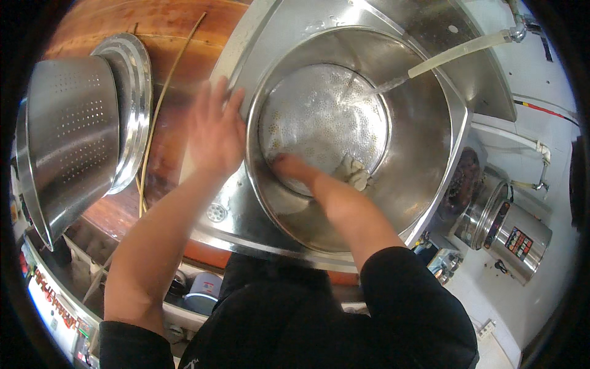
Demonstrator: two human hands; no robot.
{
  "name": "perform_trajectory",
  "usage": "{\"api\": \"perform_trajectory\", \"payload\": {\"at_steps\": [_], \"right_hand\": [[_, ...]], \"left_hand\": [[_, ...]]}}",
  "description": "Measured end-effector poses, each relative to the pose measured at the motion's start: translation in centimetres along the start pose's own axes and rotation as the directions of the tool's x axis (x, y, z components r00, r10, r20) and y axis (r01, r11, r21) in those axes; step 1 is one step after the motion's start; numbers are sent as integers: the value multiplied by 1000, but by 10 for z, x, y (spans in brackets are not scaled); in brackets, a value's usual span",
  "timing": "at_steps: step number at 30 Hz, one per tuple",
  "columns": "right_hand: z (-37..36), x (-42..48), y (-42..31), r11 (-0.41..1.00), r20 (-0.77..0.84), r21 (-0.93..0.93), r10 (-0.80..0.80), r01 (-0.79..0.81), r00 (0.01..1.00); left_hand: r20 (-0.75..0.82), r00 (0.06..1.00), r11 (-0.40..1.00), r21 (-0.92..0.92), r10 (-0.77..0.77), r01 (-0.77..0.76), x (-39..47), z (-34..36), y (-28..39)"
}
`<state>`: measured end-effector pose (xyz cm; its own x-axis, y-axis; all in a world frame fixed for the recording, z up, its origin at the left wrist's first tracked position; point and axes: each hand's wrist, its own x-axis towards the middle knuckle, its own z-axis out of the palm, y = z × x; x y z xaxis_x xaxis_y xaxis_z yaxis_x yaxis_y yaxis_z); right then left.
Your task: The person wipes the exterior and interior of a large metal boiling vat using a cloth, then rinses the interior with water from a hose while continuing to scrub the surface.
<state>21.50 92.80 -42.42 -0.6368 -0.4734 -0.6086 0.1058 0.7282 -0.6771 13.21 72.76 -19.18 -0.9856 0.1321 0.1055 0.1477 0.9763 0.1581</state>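
A large round stainless steel pot stands in the sink in front of me. A perforated metal disc shows at its bottom under shallow water. My left hand is beside the pot's left rim, palm down, fingers apart and holding nothing; it is slightly blurred. Inside the pot, my right hand reaches low to the left wall. Its fingers are blurred and partly hidden, so I cannot tell whether they grip anything. To the right of that hand lies a crumpled whitish cloth-like piece. Water runs in from a pale hose.
On the wooden counter at left, a perforated steel strainer pot lies tilted against a ridged steel lid. A thin cane lies beside them. The metal sink surrounds the pot. Steel canisters stand at right.
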Motion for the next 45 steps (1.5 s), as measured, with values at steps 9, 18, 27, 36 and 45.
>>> {"api": "perform_trajectory", "payload": {"at_steps": [9,18,27,36,45], "right_hand": [[-57,-75,-65,993,-9,-119,2,-4,1000],[-101,-155,-71,996,-13,-92,-19,18,1000],[-111,-131,-44,996,179,94,-19,2,984],[-41,-168,96,740,-233,-518,362,-430,903],[-77,-193,95,830,-134,-523,146,-195,980]], "left_hand": [[37,999,999,-3,-37,38,3,-2,5],[-297,922,884,-318,249,-342,20,-57,51],[784,206,512,-160,585,-844,-8,16,136],[763,275,557,-132,585,-820,-22,31,144],[688,58,310,-248,724,-918,31,-65,177]]}}
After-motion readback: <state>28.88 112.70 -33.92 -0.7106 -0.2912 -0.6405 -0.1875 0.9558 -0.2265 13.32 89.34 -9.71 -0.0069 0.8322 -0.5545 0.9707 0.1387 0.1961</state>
